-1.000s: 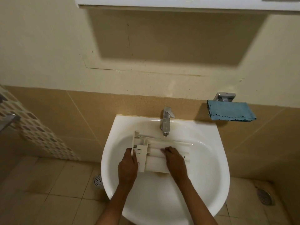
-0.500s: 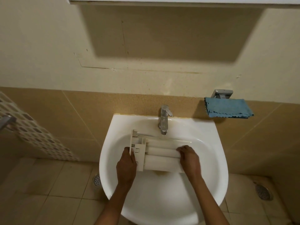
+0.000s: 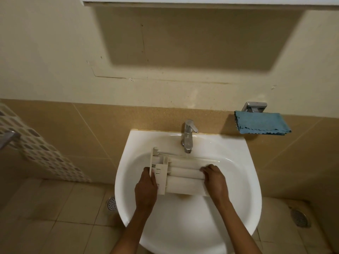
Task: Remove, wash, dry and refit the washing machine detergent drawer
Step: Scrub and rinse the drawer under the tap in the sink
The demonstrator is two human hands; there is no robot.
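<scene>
The white detergent drawer (image 3: 183,177) lies upside down across the white basin (image 3: 238,180), its rounded undersides facing up and its front panel at the left. My left hand (image 3: 146,187) grips the drawer's front panel end. Over the drawer's right end lies my right hand (image 3: 214,178), fingers curled on the ribbed underside. The chrome tap (image 3: 188,136) stands just behind the drawer, and a thin stream of water falls from its spout onto the drawer's far edge.
A folded blue cloth (image 3: 262,124) lies on a chrome wall holder (image 3: 254,106) to the right of the basin. Floor drains sit at the left (image 3: 111,203) and right (image 3: 300,218) on the tiled floor. A cabinet edge (image 3: 201,2) overhangs above.
My right hand slid from the middle of the drawer's underside to its right end. The left hand has kept its hold on the front panel end.
</scene>
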